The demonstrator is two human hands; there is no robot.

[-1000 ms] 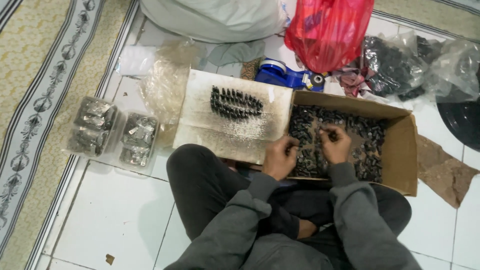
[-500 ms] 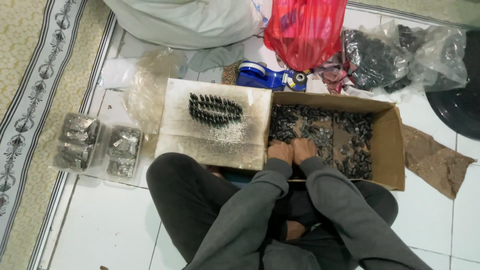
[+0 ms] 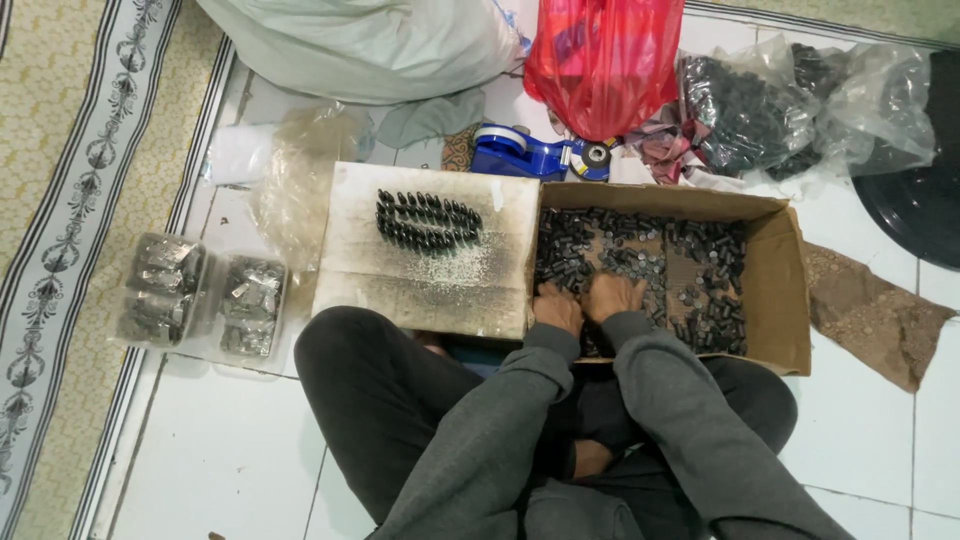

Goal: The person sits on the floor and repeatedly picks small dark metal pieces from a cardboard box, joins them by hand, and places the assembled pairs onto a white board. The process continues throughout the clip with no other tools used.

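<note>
Both hands now sit close together at the near left corner of the cardboard box point(image 3: 780, 290), where a second ago they were apart and further in among the parts. The left hand point(image 3: 557, 308) and the right hand point(image 3: 612, 297) lie knuckles up, touching side by side, fingers curled down into the small dark cylindrical parts point(image 3: 640, 262) that cover the box floor. Whether either hand has closed on any pieces cannot be told, since the fingertips are buried in the pile. The pulling-in toward the near wall suggests a gathering of parts rather than a spreading of them.

Just left of the box, touching its wall, lies a pale flat board point(image 3: 430, 255), dusted with grey speckle, carrying neat rows of dark parts point(image 3: 428, 220) near its far edge. Further left of the box, well apart on the white tiles, stand two clear plastic tubs point(image 3: 195, 295) with silvery contents. A crumpled clear plastic bag point(image 3: 300, 180) lies beyond the board's far left corner.

Just beyond the box's far wall rests a blue tape dispenser point(image 3: 530, 155). Behind that stands a red plastic bag point(image 3: 605, 60), glossy and bulging. To the far right of the box are clear bags of dark parts point(image 3: 790, 105), and to its far left a large pale sack point(image 3: 370, 40). A torn brown cardboard scrap point(image 3: 870, 315) lies right of the box.
</note>
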